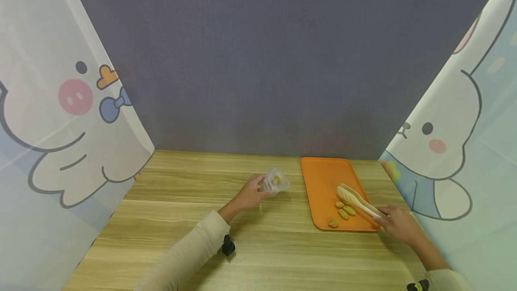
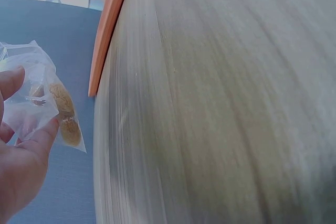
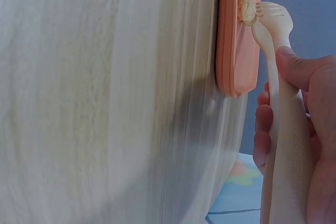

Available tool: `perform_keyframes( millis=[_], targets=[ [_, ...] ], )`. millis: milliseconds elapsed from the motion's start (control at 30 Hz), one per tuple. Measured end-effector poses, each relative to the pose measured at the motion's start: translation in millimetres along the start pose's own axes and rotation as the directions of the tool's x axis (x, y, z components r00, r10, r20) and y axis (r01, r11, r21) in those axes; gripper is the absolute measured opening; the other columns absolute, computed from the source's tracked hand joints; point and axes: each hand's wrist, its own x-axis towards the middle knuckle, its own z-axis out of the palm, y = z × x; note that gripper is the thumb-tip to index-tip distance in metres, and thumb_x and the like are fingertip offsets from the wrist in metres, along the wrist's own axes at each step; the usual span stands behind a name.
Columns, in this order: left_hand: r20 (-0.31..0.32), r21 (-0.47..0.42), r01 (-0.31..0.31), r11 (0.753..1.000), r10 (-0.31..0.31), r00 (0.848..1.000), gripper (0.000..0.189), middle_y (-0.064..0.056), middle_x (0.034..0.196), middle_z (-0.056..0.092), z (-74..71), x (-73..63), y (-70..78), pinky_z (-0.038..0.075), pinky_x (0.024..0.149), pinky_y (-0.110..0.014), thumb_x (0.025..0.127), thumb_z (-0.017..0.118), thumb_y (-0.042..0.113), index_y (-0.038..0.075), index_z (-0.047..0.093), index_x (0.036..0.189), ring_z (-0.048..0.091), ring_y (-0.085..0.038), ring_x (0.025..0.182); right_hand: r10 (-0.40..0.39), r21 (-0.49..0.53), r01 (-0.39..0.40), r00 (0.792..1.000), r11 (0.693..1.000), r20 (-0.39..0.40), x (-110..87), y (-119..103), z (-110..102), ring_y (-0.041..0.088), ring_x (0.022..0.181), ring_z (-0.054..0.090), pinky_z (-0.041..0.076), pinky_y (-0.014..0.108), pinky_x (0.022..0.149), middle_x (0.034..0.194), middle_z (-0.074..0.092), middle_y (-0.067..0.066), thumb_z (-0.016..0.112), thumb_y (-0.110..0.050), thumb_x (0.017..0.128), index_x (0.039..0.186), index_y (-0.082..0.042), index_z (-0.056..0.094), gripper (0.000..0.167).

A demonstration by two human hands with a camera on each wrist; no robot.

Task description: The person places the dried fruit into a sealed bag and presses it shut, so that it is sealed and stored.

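Note:
My left hand (image 1: 249, 193) grips a clear plastic bag (image 1: 280, 184) above the table, left of the orange tray (image 1: 323, 176). In the left wrist view, peanuts in their shells (image 2: 63, 98) show through the bag's film. Cream-coloured tongs (image 1: 361, 203) are held in my right hand (image 1: 400, 226), with the thumb on one arm and the fingers round the other. Their tips reach over the tray, close to several unshelled peanuts (image 1: 343, 214) lying in its near half. In the right wrist view the tong heads (image 3: 275, 19) stand beside a peanut (image 3: 245, 9); whether they touch it I cannot tell.
The wood-grain table (image 1: 194, 178) ends at a dark grey back panel (image 1: 262, 66). Cartoon-printed sheets (image 1: 76, 138) close off both sides, the right one (image 1: 444, 156) near my right hand. The tray has a low raised rim.

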Motion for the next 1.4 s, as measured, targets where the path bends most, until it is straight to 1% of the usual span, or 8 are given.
perform_keyframes(
  millis=[200, 400, 700, 933, 1033, 1133, 1200, 1400],
  targets=[
    [0.008, -0.017, 0.003, 1.0, -0.003, 1.0, 0.053, -0.018, 0.143, 0.045, -0.2, -0.4, 0.7, 0.054, 0.104, -0.044, 0.099, 0.066, 0.011, 0.0, 0.048, 0.147, 0.056, -0.031, 0.125, 0.006, -0.013, -0.006, 1.0, 1.0, 0.021, -2.0, 0.1, -2.1, 0.032, 0.078, 0.071, 0.055, 0.049, 0.067, 0.09, 0.076, 0.011, 0.081, -0.019, 0.084, 0.109, -0.001, 0.077, 0.031],
    [0.011, -0.003, 0.006, 1.0, -0.006, 1.0, 0.053, -0.018, 0.144, 0.045, -0.1, -0.7, 1.9, 0.053, 0.105, -0.045, 0.099, 0.065, 0.012, 0.0, 0.047, 0.148, 0.056, -0.031, 0.126, 0.022, 0.003, -0.022, 0.999, 1.0, 0.046, -3.8, 0.1, -3.4, 0.034, 0.082, 0.071, 0.055, 0.052, 0.069, 0.093, 0.076, 0.012, 0.08, -0.02, 0.086, 0.11, -0.002, 0.077, 0.03],
    [0.006, 0.017, -0.001, 1.0, 0.001, 1.0, 0.053, -0.018, 0.144, 0.046, 0.3, 0.3, 1.2, 0.053, 0.105, -0.044, 0.098, 0.065, 0.012, -0.001, 0.048, 0.147, 0.056, -0.031, 0.125, 0.03, -0.001, -0.03, 0.998, 1.0, 0.054, -4.4, 1.5, -2.6, 0.028, 0.079, 0.07, 0.054, 0.045, 0.065, 0.093, 0.076, 0.011, 0.079, -0.021, 0.087, 0.11, -0.001, 0.077, 0.03],
    [0.002, 0.046, -0.002, 0.999, 0.002, 1.0, 0.055, -0.018, 0.143, 0.048, 0.4, -0.5, 3.0, 0.054, 0.104, -0.043, 0.097, 0.066, 0.012, -0.002, 0.048, 0.148, 0.058, -0.031, 0.124, 0.016, 0.005, -0.016, 0.999, 1.0, 0.036, -4.3, 1.1, -3.0, 0.03, 0.079, 0.071, 0.055, 0.045, 0.065, 0.091, 0.076, 0.01, 0.077, -0.022, 0.089, 0.11, -0.001, 0.077, 0.029],
    [0.005, 0.049, 0.0, 0.999, 0.0, 1.0, 0.056, -0.017, 0.143, 0.048, 0.3, -0.6, 2.8, 0.054, 0.103, -0.043, 0.098, 0.066, 0.013, -0.002, 0.047, 0.148, 0.058, -0.031, 0.125, 0.0, -0.007, 0.0, 1.0, 1.0, 0.014, -4.2, 0.3, -2.7, 0.026, 0.076, 0.069, 0.053, 0.042, 0.063, 0.088, 0.075, 0.007, 0.078, -0.021, 0.088, 0.108, -0.002, 0.078, 0.027],
    [0.009, 0.044, 0.008, 0.999, -0.008, 1.0, 0.056, -0.017, 0.144, 0.047, 0.4, -0.5, 2.1, 0.054, 0.103, -0.043, 0.099, 0.065, 0.014, -0.001, 0.045, 0.149, 0.057, -0.031, 0.126, -0.007, -0.012, 0.007, 1.0, 1.0, -0.006, -3.5, -0.8, -2.4, 0.017, 0.071, 0.065, 0.05, 0.037, 0.06, 0.083, 0.073, 0.002, 0.078, -0.02, 0.088, 0.107, -0.003, 0.079, 0.025],
    [0.011, 0.039, 0.004, 0.999, -0.004, 1.0, 0.056, -0.017, 0.144, 0.047, 0.4, -0.5, 1.7, 0.054, 0.103, -0.043, 0.099, 0.065, 0.014, -0.002, 0.045, 0.149, 0.057, -0.031, 0.126, -0.009, -0.006, 0.008, 1.0, 1.0, -0.013, -2.7, -1.4, -2.7, 0.015, 0.07, 0.063, 0.049, 0.036, 0.059, 0.082, 0.072, 0.001, 0.078, -0.019, 0.088, 0.106, -0.003, 0.079, 0.025],
    [0.009, 0.044, -0.009, 0.999, 0.008, 1.0, 0.056, -0.018, 0.144, 0.047, 0.7, -1.3, 0.7, 0.055, 0.102, -0.041, 0.099, 0.065, 0.014, -0.002, 0.046, 0.149, 0.057, -0.033, 0.127, 0.033, 0.032, -0.033, 0.999, 0.999, 0.024, 0.9, -3.9, -4.7, 0.011, 0.07, 0.06, 0.048, 0.035, 0.059, 0.087, 0.074, 0.005, 0.076, -0.022, 0.091, 0.108, 0.0, 0.077, 0.027]
  ],
)
